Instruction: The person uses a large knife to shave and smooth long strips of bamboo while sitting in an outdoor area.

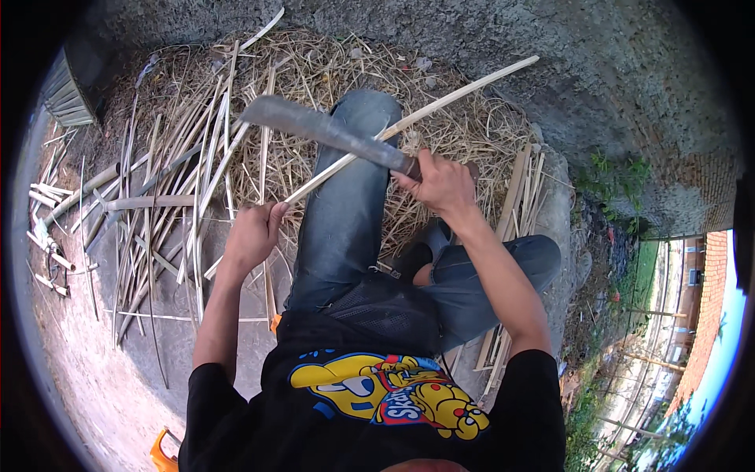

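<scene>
My left hand (255, 234) is closed round the near end of a long pale bamboo strip (464, 92), which slants up to the right across my raised knee. In my right hand (442, 186) is the handle of a machete (314, 129). Its broad grey blade points left and crosses over the strip above the knee. Whether the edge touches the strip I cannot tell. Some of the strip is hidden under the blade.
Many split bamboo strips (206, 157) lie heaped to the left. Fine shavings (464, 118) cover the ground ahead, below a rough wall (598, 86). More strips (521, 193) lie by my right knee. An orange-framed tool (163, 452) is at the lower left.
</scene>
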A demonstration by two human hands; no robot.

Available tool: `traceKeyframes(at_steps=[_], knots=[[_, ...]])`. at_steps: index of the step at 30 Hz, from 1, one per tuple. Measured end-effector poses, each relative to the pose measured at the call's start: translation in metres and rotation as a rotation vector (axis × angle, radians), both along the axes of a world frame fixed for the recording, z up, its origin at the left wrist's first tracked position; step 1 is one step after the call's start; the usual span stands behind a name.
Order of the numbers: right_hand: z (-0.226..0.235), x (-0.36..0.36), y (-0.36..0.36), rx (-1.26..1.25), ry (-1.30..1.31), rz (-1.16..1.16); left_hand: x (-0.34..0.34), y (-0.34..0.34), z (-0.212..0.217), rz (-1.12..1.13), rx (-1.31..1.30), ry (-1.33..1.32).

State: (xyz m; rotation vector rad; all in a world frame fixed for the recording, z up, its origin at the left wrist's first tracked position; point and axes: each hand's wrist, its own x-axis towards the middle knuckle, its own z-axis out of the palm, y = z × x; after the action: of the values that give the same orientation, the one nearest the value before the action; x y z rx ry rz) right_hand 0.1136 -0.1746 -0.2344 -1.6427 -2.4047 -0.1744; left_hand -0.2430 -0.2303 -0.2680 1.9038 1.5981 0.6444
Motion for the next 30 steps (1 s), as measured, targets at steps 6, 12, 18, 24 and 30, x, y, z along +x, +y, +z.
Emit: traceKeyframes(at_steps=[6, 12, 18, 24, 30], knots=[[0.028, 0.087, 0.038, -0.087, 0.166, -0.478, 0.006, 0.01, 0.003, -0.09, 0.028, -0.034], [-0.002, 0.083, 0.036, -0.256, 0.788, -0.485, 0.008, 0.01, 0.007, -0.056, 0.003, 0.04], [0.002, 0.026, 0.003, -0.265, 0.715, -0.278, 0.017, 0.006, 0.015, -0.025, -0.061, 0.057], [0.011, 0.001, -0.017, -0.207, 0.156, -0.22, 0.0, 0.002, -0.002, -0.051, 0.048, 0.103], [0.03, 0.125, 0.054, -0.176, 0.239, -0.511, -0.015, -0.003, 0.002, -0.123, 0.081, 0.114]])
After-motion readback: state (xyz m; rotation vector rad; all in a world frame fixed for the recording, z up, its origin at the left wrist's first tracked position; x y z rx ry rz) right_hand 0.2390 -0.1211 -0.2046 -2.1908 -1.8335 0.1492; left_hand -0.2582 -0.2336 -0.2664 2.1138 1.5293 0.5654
